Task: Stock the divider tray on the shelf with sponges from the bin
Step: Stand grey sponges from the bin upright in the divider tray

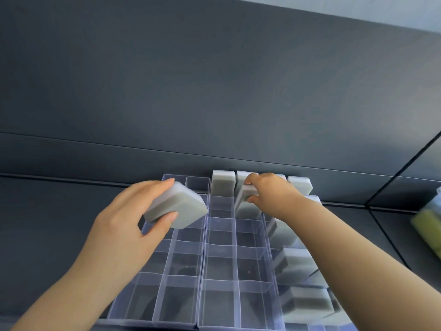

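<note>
Grips a grey sponge (181,206) in left hand (128,218), thumb on the near edge and fingers on the far one, over tray (219,263) back-left cells. Reaches right hand (272,194) to the back, pinching second sponge (245,204) tilted, lower end in a cell. Stocked already: back-row sponges (222,185), right-column sponges (296,261) partly behind forearm. Blurred yellow-green items (427,223) far right on shelf (47,235).

Both bare forearms come in from the near corners. Left hand (133,211) grips a sponge (183,206) (thumb on the near side, fingers on the far side). Right hand (269,194), farther out, pinches another sponge (247,191).
</note>
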The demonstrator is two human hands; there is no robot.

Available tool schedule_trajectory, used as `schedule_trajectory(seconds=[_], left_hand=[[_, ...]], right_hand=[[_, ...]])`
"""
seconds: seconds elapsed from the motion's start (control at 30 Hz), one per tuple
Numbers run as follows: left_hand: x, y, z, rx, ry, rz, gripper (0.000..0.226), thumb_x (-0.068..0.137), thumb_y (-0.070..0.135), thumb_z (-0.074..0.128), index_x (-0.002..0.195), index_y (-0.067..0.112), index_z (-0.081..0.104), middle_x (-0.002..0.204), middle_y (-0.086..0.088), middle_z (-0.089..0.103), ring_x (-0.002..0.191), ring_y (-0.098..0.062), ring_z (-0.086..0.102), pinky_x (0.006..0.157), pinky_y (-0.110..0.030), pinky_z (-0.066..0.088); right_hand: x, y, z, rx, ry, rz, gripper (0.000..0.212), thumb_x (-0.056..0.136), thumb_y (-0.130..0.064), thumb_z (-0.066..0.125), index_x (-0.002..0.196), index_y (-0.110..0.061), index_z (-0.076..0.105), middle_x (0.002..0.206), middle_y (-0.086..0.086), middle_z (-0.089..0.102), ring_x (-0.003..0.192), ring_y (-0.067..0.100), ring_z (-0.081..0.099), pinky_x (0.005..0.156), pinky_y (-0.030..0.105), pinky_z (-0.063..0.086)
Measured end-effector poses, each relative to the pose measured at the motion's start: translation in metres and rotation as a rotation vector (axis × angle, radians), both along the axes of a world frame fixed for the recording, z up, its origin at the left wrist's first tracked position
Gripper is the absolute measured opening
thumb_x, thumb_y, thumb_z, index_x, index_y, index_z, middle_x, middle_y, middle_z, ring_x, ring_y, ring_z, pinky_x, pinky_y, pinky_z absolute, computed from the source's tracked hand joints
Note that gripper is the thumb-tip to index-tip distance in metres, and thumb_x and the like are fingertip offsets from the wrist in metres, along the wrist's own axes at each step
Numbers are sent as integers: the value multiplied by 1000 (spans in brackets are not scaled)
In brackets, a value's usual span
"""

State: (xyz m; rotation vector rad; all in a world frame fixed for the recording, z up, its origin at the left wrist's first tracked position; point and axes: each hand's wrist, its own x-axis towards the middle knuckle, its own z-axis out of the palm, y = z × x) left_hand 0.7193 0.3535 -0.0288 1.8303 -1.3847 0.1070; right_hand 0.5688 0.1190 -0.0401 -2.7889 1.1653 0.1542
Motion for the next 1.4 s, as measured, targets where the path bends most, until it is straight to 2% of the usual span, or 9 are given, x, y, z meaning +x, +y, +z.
schedule_trajectory(seconds=[0.17,0.3,0.4,0.57,0.7,0.87,0.97,1.1,1.4], left_hand=[[1,-1,-2,-5,-1,10,44,74,23,65,118,22,62,116,18,55,106,22,38,86,4,27],[3,-2,-6,3,0,20,48,73,13,73,119,22,61,117,22,53,105,21,39,85,4,28],[6,-8,-5,-2,-12,5,46,75,17,71,120,23,60,115,24,53,105,20,40,85,2,29],[13,-45,1,26,-40,-51,49,77,12,73,123,22,59,113,17,54,99,6,43,86,0,30],[12,-88,-3,118,-44,-144,46,82,17,68,126,24,56,116,18,51,107,-5,47,86,-15,33],[9,-122,-17,293,-62,-220,47,90,21,59,134,27,47,133,11,47,120,-9,42,91,-13,27],[11,-130,-23,356,-78,-243,47,90,22,58,135,28,45,132,13,47,120,-8,42,87,-13,27],[13,-137,-29,422,-78,-282,47,89,19,59,134,25,47,132,10,48,120,-12,44,98,-24,34],[8,-152,-51,555,-118,-296,50,88,17,61,135,26,46,139,7,44,125,-16,42,101,-31,36]], right_hand=[[5,-3,-6,29,90,24,42,90,-29,56,129,-18,43,123,7,54,108,28,53,80,38,48],[8,-2,-9,31,125,43,42,90,-26,56,129,-17,43,119,9,57,104,29,55,75,36,48],[8,-2,-9,7,138,55,43,89,-26,57,129,-18,43,118,9,57,103,30,55,74,35,48],[0,0,-2,-9,107,51,42,91,-25,55,130,-16,42,124,7,51,108,28,53,80,38,50],[-10,4,-2,-34,78,56,40,92,-25,52,131,-18,42,126,5,50,114,24,48,84,37,48],[-20,9,-11,-10,39,37,36,91,-25,52,127,-19,47,128,2,49,117,23,46,90,40,46],[-25,10,-18,-14,2,49,35,91,-26,51,125,-19,47,130,-1,49,119,21,44,90,35,44],[-26,13,-19,-13,-20,51,39,93,-27,49,131,-20,44,137,-2,44,125,19,41,95,32,40],[-20,16,-15,-11,5,19,35,95,-30,44,127,-18,48,134,-1,46,122,20,44,91,33,43]])
